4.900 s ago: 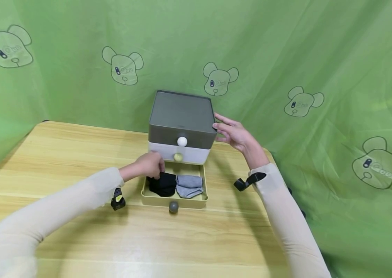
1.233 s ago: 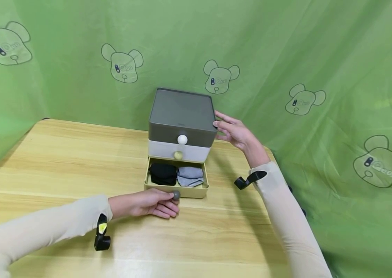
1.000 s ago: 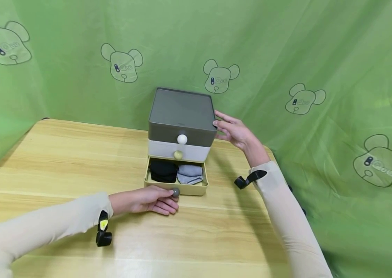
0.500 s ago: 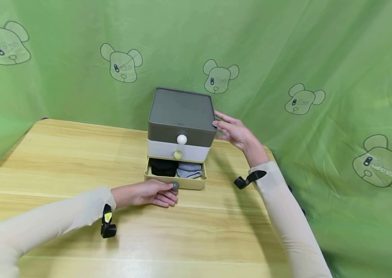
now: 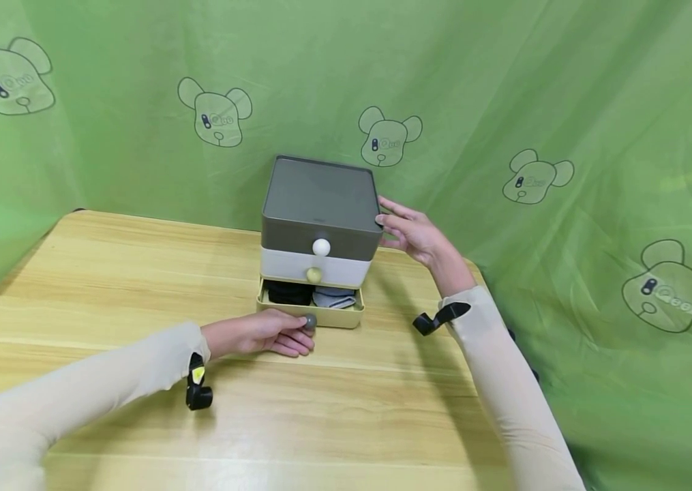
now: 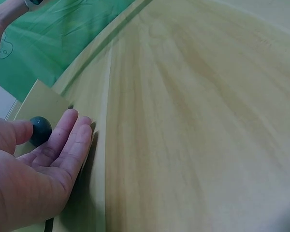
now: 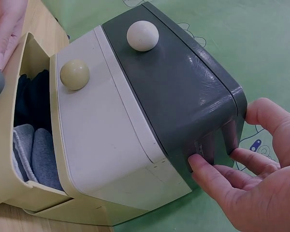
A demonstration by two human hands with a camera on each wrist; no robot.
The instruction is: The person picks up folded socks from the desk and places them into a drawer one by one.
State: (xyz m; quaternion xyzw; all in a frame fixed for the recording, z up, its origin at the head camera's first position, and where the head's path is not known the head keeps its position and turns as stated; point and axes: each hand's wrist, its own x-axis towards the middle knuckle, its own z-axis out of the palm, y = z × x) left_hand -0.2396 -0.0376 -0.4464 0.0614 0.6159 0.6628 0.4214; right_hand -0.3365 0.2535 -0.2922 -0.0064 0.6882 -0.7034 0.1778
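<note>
A three-tier box of drawers stands on the table: dark grey top drawer [image 5: 321, 232], white middle drawer [image 7: 104, 111], cream bottom drawer [image 5: 333, 318] partly pulled out. Inside the bottom one lie folded black socks [image 7: 34, 99] and folded grey socks [image 7: 36, 152], half hidden under the middle tier in the head view. My left hand [image 5: 268, 334] has its thumb against the grey knob [image 6: 40, 130] of the bottom drawer; its other fingers extend loosely beside and below the knob. My right hand [image 7: 256, 169] rests spread fingertips on the grey tier's side, thumb at the top edge.
The wooden table [image 5: 198, 443] runs out in front of and to the left of the box. A green curtain [image 5: 309, 68] with bear faces hangs close behind it and along the right. A white knob [image 5: 321, 247] and a cream knob [image 5: 313, 275] stick out above.
Earlier, my left hand was at the black socks in the further-out drawer. It then moved to the grey knob, and the drawer has slid inward with it. My right hand has stayed put.
</note>
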